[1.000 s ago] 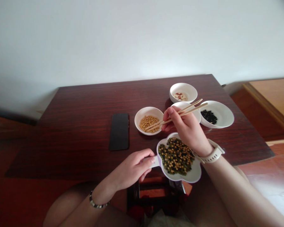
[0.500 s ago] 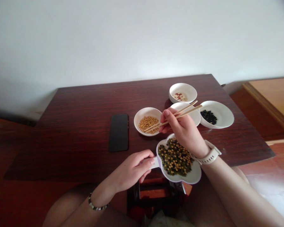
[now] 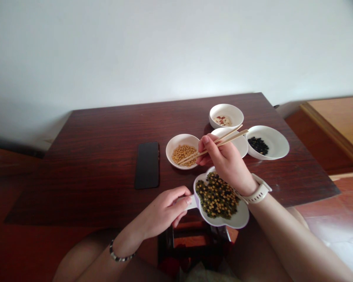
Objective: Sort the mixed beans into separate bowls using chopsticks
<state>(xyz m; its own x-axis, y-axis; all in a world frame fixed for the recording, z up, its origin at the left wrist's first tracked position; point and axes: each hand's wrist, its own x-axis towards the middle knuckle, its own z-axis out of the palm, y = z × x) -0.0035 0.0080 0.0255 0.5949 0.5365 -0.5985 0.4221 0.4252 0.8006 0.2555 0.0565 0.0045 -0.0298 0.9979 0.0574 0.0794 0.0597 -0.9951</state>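
Note:
My right hand (image 3: pixel 225 160) is closed round a pair of wooden chopsticks (image 3: pixel 220 143). Their tips reach down into a small white bowl of yellow soybeans (image 3: pixel 181 150). My left hand (image 3: pixel 164 211) pinches the short handle of a white flower-shaped dish (image 3: pixel 241 219) at the table's near edge. That dish holds mixed green, yellow and dark beans. A white watch sits on my right wrist and a bead bracelet on my left.
Behind my right hand stand three more white bowls: one with pale and red nuts (image 3: pixel 226 116), one with black beans (image 3: pixel 267 142), and one partly hidden (image 3: pixel 238 143). A black phone (image 3: pixel 147 165) lies face up to the left on the dark wooden table (image 3: pixel 100 137).
The chopsticks and my right hand have shifted slightly left and down over the soybean bowl. My left hand has kept its hold on the dish handle.

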